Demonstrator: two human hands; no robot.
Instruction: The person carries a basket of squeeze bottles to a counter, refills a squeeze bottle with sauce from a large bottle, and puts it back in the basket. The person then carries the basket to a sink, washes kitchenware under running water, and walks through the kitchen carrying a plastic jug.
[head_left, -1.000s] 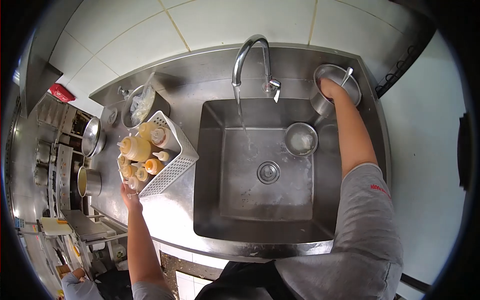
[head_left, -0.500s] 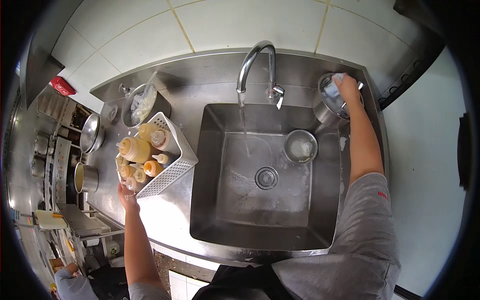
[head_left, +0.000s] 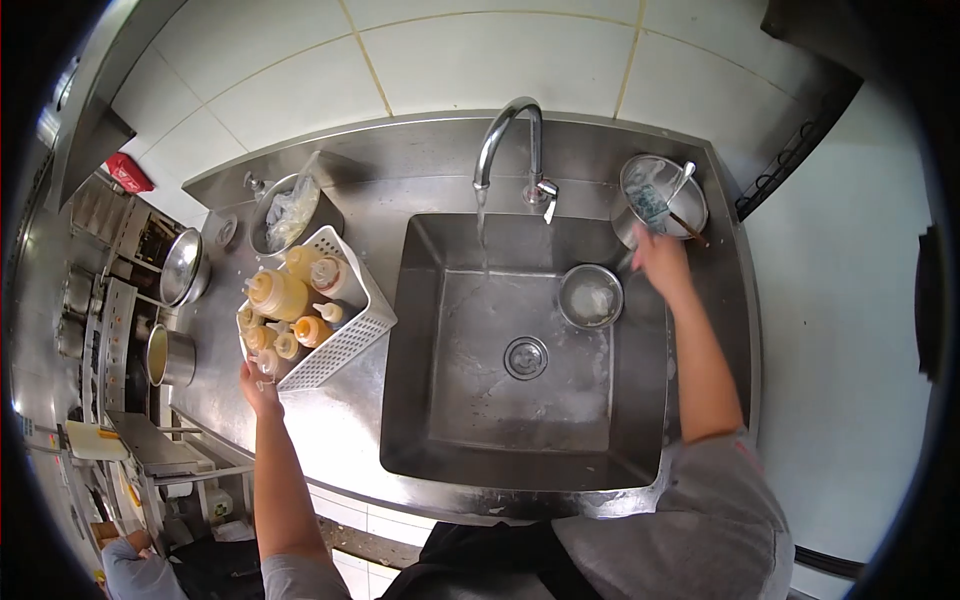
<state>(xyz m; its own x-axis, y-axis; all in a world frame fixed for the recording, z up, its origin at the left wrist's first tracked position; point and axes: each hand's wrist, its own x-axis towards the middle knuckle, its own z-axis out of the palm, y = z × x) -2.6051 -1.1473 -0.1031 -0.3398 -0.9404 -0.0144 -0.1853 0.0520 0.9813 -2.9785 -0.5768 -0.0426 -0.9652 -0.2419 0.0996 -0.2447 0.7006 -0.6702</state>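
Observation:
My left hand [head_left: 262, 388] grips the near left end of a white perforated basket [head_left: 345, 352], which stands tilted on the counter and holds several squeeze bottles [head_left: 278, 294]. At the right, my right hand [head_left: 658, 262] is just in front of a steel pot [head_left: 626, 222]. A cloth-like bluish piece [head_left: 648, 202], a spoon [head_left: 684, 178] and a brown stick lie in that pot. The right fingers are partly blurred, and whether they hold anything is unclear. Water runs from the faucet [head_left: 535, 140] into the sink [head_left: 480, 400], where a small metal bowl [head_left: 590, 297] holds whitish liquid.
Behind the basket is a pot [head_left: 328, 216] with plastic bags. Metal bowls [head_left: 180, 268] and another pot [head_left: 178, 358] are at the left. Part of another person [head_left: 140, 570] shows at the lower left. A tiled wall is behind the counter.
My right hand has come out of the pot toward me; the bluish piece it held now lies in the pot. My left hand remains on the basket.

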